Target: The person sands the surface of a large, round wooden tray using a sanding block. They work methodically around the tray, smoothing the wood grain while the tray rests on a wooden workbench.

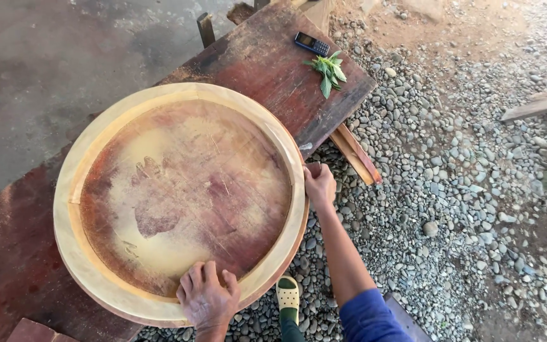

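Observation:
A large round wooden tray (pixel 68 190) with a pale raised rim and a reddish-brown stained floor lies flat on a dark red plank bench (pixel 267 63). My left hand (pixel 207 299) rests on the tray's near edge, fingers spread over the rim and onto the inner floor. My right hand (pixel 320 185) is at the tray's right side, fingers curled against the outer edge of the rim. A small brown bit shows at its fingertips; I cannot tell what it is. My right forearm in a blue sleeve reaches in from the bottom.
A dark mobile phone (pixel 312 44) and a sprig of green leaves (pixel 328 68) lie on the bench's far end. Grey gravel (pixel 451 190) covers the ground to the right, where my foot in a yellow-green sandal (pixel 287 294) stands. A loose wooden slat (pixel 354 152) sticks out under the bench.

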